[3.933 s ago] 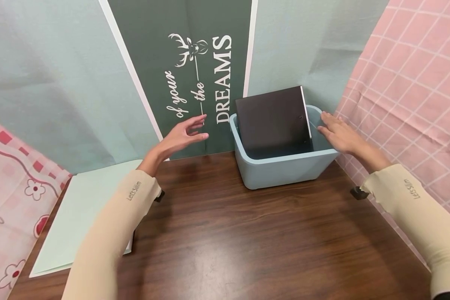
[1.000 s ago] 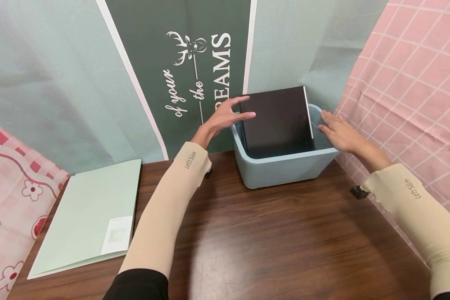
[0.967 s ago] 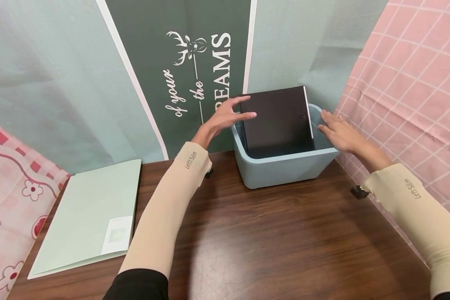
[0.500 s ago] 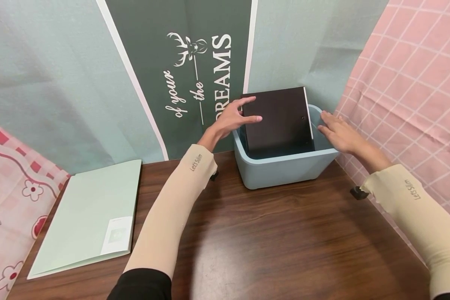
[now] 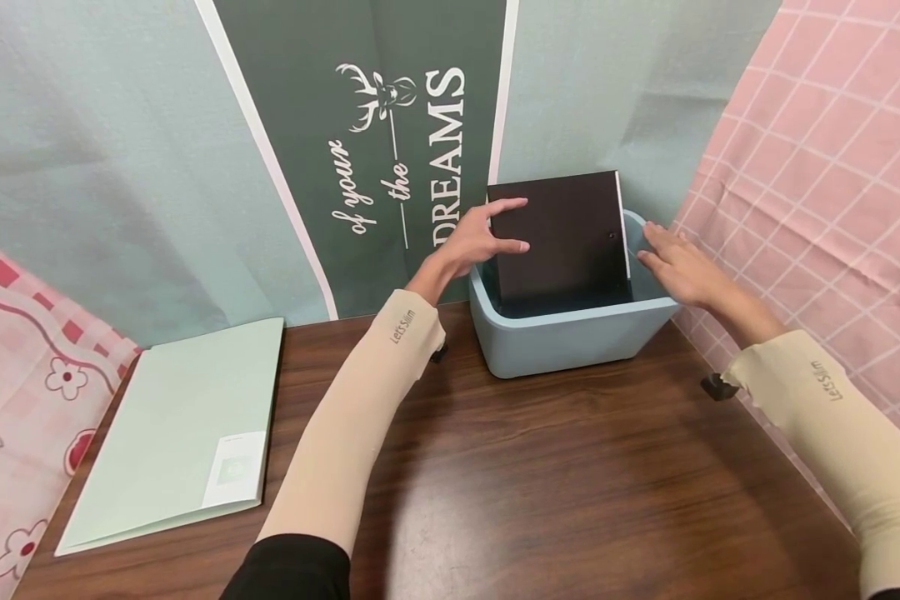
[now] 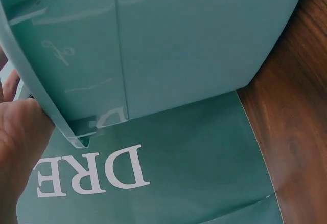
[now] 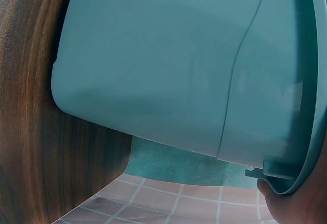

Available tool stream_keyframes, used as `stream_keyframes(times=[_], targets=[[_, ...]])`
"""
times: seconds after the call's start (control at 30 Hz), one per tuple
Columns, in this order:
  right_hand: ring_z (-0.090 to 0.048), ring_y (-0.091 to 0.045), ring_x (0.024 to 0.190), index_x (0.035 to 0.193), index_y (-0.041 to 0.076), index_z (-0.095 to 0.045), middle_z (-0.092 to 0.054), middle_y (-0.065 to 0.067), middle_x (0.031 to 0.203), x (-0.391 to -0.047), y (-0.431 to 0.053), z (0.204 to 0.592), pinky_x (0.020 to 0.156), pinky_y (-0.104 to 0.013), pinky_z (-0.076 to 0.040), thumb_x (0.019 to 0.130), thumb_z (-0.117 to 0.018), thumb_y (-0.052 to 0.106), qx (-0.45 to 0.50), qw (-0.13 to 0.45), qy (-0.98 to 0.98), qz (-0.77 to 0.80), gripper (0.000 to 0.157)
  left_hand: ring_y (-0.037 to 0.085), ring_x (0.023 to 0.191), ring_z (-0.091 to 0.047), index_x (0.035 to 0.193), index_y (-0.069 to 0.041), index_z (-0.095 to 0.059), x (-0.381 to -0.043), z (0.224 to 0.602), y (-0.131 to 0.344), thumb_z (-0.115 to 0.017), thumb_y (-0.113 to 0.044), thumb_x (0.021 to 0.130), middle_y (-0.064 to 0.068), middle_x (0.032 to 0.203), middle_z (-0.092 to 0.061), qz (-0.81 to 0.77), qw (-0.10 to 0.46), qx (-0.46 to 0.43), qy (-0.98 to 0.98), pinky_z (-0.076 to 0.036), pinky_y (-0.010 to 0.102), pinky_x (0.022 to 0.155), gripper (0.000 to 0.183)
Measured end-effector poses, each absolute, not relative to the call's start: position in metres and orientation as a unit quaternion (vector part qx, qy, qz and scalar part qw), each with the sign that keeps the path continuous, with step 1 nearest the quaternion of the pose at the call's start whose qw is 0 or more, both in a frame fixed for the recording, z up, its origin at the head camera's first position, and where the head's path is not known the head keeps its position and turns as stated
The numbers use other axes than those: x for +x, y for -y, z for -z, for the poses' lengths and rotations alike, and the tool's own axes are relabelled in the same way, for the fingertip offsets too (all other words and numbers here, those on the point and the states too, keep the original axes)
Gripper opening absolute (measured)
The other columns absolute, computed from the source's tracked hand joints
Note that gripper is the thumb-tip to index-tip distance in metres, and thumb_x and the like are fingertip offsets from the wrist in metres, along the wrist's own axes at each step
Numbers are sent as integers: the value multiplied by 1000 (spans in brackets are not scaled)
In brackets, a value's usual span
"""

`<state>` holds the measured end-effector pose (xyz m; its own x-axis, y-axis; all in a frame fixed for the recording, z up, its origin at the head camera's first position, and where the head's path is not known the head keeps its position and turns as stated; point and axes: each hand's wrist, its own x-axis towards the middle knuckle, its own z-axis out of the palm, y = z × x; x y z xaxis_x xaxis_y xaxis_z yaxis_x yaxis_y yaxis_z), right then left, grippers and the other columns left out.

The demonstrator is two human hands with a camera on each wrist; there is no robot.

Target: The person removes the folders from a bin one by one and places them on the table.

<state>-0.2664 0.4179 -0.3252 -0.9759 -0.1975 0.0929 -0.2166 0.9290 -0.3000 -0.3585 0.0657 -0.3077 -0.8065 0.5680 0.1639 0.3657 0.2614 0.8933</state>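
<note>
All visible fingers released, right of centre: left hand (image 5: 471,241) over black object (image 5: 566,237), right hand (image 5: 682,268) touching blue bin (image 5: 570,343).

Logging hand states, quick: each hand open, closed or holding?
Left hand: at the left edge of the black folder; grip cannot be told.
Right hand: open, resting on the blue bin.

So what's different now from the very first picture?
The left grip came across to the right, from the air beside the blue bin to the left edge of the black board, which shifted slightly right too. I can't tell if it's being held. The right grip, the bin and the green folder stayed put.
</note>
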Motion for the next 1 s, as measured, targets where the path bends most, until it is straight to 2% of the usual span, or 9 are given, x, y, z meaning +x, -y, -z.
stream_keyframes(times=[0.27,0.4,0.67,1.0], targets=[[-12,-54,157,162,-15,-15,-12,-37,168,-267,-418,326,130,-60,-1,116,-31,30,107,31,981,-159,66,15,155,-31,158,-22,-53,-358,307,-71,-86,-9,90,-1,167,-42,-494,115,319,-801,-32,39,126,76],[-12,-54,158,162,-15,-14,-12,-37,168,-266,-418,326,130,-61,-1,116,-30,30,105,28,981,-160,66,13,154,-34,153,-24,-59,-356,306,-74,-85,-4,89,-2,165,-46,-493,121,313,-802,-36,38,124,72],[-11,-54,157,162,-14,-14,-12,-37,168,-265,-418,326,129,-62,-1,116,-29,32,103,29,982,-158,66,13,149,-42,142,-28,-71,-351,310,-80,-84,5,87,-3,159,-54,-512,75,261,-815,-46,34,115,65],[-13,-55,157,160,-17,-16,-14,-39,167,-266,-419,328,129,-62,-2,116,-32,29,109,36,980,-164,66,10,148,-44,140,-29,-72,-346,311,-79,-82,9,86,-3,157,-56,-544,43,224,-808,-47,32,115,66]])
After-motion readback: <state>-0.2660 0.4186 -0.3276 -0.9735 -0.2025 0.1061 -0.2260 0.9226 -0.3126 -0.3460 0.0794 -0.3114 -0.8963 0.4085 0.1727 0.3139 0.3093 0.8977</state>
